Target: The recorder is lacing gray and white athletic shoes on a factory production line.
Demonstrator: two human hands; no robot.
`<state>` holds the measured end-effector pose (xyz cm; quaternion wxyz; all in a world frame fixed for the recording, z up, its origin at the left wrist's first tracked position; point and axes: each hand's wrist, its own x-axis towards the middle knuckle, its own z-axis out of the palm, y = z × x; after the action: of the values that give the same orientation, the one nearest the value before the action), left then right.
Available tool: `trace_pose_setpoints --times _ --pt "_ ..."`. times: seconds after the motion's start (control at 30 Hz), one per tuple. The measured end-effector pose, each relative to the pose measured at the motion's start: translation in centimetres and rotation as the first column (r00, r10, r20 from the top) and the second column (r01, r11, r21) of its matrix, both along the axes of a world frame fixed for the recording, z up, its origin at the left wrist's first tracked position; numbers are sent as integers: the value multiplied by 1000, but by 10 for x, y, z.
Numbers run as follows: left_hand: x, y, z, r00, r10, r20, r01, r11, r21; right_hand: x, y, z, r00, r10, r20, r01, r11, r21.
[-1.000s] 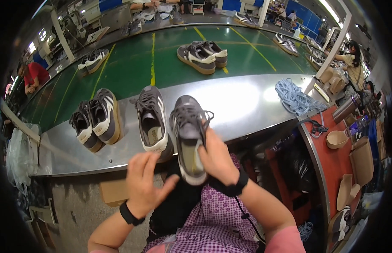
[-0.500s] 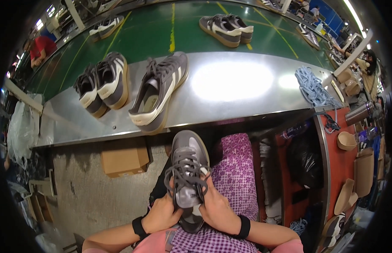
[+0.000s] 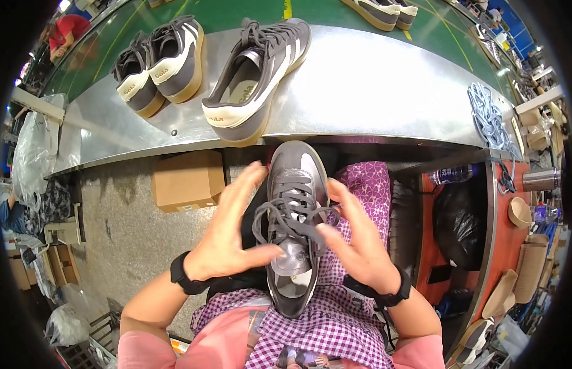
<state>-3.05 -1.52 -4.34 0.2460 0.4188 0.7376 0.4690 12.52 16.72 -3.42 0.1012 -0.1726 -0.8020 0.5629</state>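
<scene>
A grey sneaker (image 3: 291, 161) with a gum sole lies on my lap, toe pointing away from me. Its dark laces (image 3: 293, 212) are threaded, with loose loops standing out on both sides below the eyelets. My left hand (image 3: 219, 237) is spread along the shoe's left side, thumb close to the tongue (image 3: 292, 257). On the other side, my right hand (image 3: 363, 243) is also spread, its thumb by the laces; whether it touches them I cannot tell. Straight ahead, a matching sneaker (image 3: 240, 123) stands on the metal ledge (image 3: 360, 92).
Left on the ledge stands another sneaker pair (image 3: 175, 80). Pale blue laces (image 3: 486, 117) lie in a heap at its right end. Beyond runs a green conveyor belt (image 3: 224, 15). A cardboard box (image 3: 189, 181) sits below; a red shelf (image 3: 501, 203) stands at right.
Both hands have let go of the sneaker and opened out to its sides. The view has tilted down, so the ledge and the shoes on it appear higher.
</scene>
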Motion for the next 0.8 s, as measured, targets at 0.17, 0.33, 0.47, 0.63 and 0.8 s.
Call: trace_pose_setpoints --times 0.17,0.33,0.47,0.63,0.8 --pt "38 -15 10 703 -261 -661 299 952 -57 13 -12 9 978 206 -38 -186 937 295" --pt "56 2 22 453 -248 -856 206 964 -170 10 -17 12 995 99 -3 -95 968 234" --pt "61 5 9 388 -365 -846 237 927 -291 5 -18 16 984 177 11 -170 928 330" --pt "52 -8 13 430 -29 -902 107 994 19 23 -10 18 948 303 -98 -254 906 340" --pt "56 -12 -6 572 -100 -814 127 991 -32 14 6 23 967 254 -13 -253 965 69"
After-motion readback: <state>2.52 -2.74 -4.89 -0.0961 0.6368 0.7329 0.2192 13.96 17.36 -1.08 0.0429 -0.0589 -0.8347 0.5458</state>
